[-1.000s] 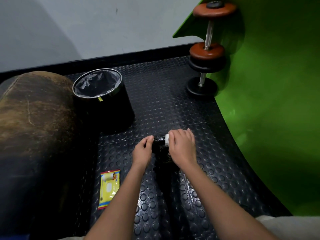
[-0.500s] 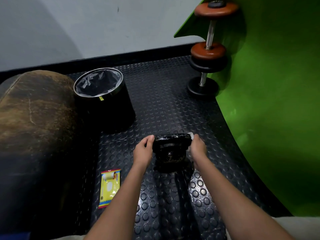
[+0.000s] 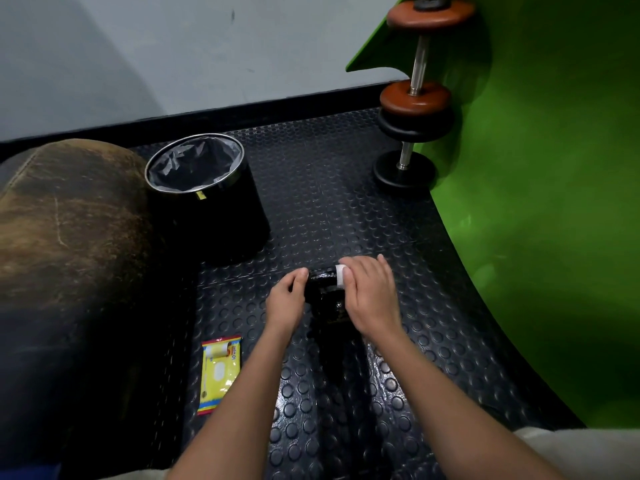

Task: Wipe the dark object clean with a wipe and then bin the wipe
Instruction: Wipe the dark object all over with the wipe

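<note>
A dark, glossy object (image 3: 322,284) stands on the studded black floor mat in the middle of the view. My left hand (image 3: 285,301) grips its left side. My right hand (image 3: 372,296) lies over its top and right side, pressing a white wipe (image 3: 340,276) onto it; only a strip of the wipe shows past my fingers. Most of the dark object is hidden under my right hand. A black bin (image 3: 207,199) with a grey liner stands behind and to the left.
A yellow wipe packet (image 3: 219,374) lies on the mat by my left forearm. A worn brown padded cylinder (image 3: 69,244) fills the left. A curved green wall (image 3: 540,202) rises on the right, with dumbbells (image 3: 414,109) stacked against it.
My right hand slid with the wipe from the object's right end back over its top, toward the left. My left hand kept its hold.
</note>
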Tool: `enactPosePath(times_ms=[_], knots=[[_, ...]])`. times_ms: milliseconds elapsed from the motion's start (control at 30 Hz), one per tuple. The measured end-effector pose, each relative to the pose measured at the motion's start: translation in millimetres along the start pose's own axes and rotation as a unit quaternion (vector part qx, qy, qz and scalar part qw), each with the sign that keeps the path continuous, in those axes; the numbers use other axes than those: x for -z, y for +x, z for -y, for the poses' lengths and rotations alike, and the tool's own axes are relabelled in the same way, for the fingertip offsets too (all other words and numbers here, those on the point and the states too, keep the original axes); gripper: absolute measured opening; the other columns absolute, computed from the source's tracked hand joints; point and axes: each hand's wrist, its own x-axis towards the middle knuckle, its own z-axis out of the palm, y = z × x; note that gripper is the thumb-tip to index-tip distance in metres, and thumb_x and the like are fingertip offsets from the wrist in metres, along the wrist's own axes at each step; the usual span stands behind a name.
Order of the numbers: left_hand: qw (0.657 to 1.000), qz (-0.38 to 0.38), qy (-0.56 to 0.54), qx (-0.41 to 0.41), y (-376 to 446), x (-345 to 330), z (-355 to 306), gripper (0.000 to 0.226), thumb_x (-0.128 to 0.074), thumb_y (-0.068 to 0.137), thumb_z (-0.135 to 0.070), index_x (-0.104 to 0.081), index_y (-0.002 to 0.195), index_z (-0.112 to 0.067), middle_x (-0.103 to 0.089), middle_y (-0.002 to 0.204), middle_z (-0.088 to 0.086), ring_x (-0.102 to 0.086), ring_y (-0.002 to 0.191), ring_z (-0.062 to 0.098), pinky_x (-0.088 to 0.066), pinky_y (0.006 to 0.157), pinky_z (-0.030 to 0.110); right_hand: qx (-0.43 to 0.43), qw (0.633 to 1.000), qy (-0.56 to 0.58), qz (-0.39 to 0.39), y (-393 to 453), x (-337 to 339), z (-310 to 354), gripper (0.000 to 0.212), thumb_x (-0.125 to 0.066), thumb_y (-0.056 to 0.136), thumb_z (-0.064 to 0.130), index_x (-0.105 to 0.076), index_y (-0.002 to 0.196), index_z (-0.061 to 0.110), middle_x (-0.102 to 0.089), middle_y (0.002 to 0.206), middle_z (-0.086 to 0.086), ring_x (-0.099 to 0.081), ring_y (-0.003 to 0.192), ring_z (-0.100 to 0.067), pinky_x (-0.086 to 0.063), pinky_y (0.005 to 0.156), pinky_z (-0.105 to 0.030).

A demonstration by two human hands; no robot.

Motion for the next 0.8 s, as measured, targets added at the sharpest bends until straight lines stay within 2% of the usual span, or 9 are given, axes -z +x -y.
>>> enactPosePath(times_ms=[100,233,400,467,533,567,633,700,800], knots=[[1.000,0.003,0.002,-0.001,-1,0,-1,0.036,-0.050,0.098,-0.044,-0.066,0.122,-0.024,-0.067,0.117,-0.009,-0.058,0.111,0.008,-0.041,0.092,0.023,-0.078,0.995,0.053,-0.024,-1,0,-12,0.038,-0.030,0.107,0.034,-0.065,0.115,0.022,-0.062,0.111,0.012,-0.053,0.110,-0.009,-0.025,0.117,-0.035],[1.000,0.009,0.001,-0.002,-2,0,-1,0.038,-0.048,0.099,-0.044,-0.064,0.126,-0.023,-0.064,0.122,-0.010,-0.053,0.111,0.005,-0.038,0.093,0.021,-0.265,0.943,0.199,-0.021,3,5,-10,0.040,-0.028,0.108,0.035,-0.065,0.114,0.020,-0.061,0.107,0.005,-0.056,0.104,-0.019,-0.040,0.085,-0.032],[1.000,0.007,-0.008,-0.002,-2,0,-1,0.038,-0.049,0.099,-0.044,-0.064,0.127,-0.022,-0.064,0.124,-0.007,-0.055,0.116,0.009,-0.039,0.094,0.022,-0.521,0.765,0.377,0.037,15,3,-13,0.052,-0.032,0.095,0.054,-0.064,0.126,0.026,-0.064,0.125,-0.005,-0.060,0.109,-0.026,-0.049,0.101,-0.045],[1.000,0.009,-0.006,-0.002,-2,0,-1,0.039,-0.048,0.099,-0.044,-0.063,0.128,-0.022,-0.064,0.124,-0.007,-0.055,0.116,0.009,-0.038,0.093,0.022,-0.562,0.697,0.443,0.055,18,9,-15,0.044,-0.032,0.098,0.050,-0.065,0.112,0.023,-0.065,0.116,-0.007,-0.062,0.101,-0.026,-0.054,0.090,-0.043],[1.000,0.009,-0.002,-0.002,-3,0,-1,0.039,-0.048,0.099,-0.044,-0.063,0.128,-0.022,-0.064,0.125,-0.007,-0.054,0.113,0.008,-0.038,0.092,0.022,-0.577,0.676,0.455,0.056,22,16,-10,0.041,-0.028,0.104,0.045,-0.061,0.104,0.020,-0.064,0.113,-0.009,-0.061,0.096,-0.026,-0.053,0.079,-0.038],[1.000,0.008,-0.002,-0.002,-3,0,-1,0.039,-0.048,0.099,-0.044,-0.063,0.128,-0.022,-0.064,0.125,-0.007,-0.054,0.113,0.007,-0.038,0.093,0.022,-0.573,0.700,0.424,0.055,24,17,-6,0.042,-0.027,0.105,0.045,-0.060,0.111,0.020,-0.062,0.122,-0.010,-0.060,0.103,-0.029,-0.050,0.085,-0.040],[1.000,0.008,-0.005,-0.001,-2,-1,-1,0.039,-0.048,0.099,-0.044,-0.063,0.127,-0.022,-0.064,0.125,-0.007,-0.054,0.113,0.007,-0.038,0.093,0.022,-0.510,0.810,0.288,0.034,22,13,1,0.048,-0.024,0.107,0.040,-0.059,0.131,0.018,-0.059,0.132,-0.009,-0.055,0.120,-0.033,-0.042,0.100,-0.040],[1.000,0.006,-0.013,0.001,-1,-2,0,0.039,-0.049,0.099,-0.044,-0.063,0.127,-0.021,-0.064,0.125,-0.007,-0.055,0.115,0.008,-0.038,0.094,0.022,-0.368,0.917,0.155,-0.006,17,7,6,0.044,-0.024,0.107,0.032,-0.065,0.109,0.017,-0.064,0.111,-0.005,-0.057,0.113,-0.027,-0.035,0.109,-0.040],[1.000,-0.005,-0.009,-0.008,0,-2,0,0.037,-0.051,0.099,-0.041,-0.066,0.124,-0.019,-0.066,0.124,-0.005,-0.056,0.114,0.007,-0.038,0.093,0.020,-0.183,0.983,0.013,-0.010,11,-2,13,0.043,-0.020,0.105,0.030,-0.058,0.086,0.019,-0.056,0.089,0.008,-0.055,0.096,-0.016,-0.022,0.120,-0.042]])
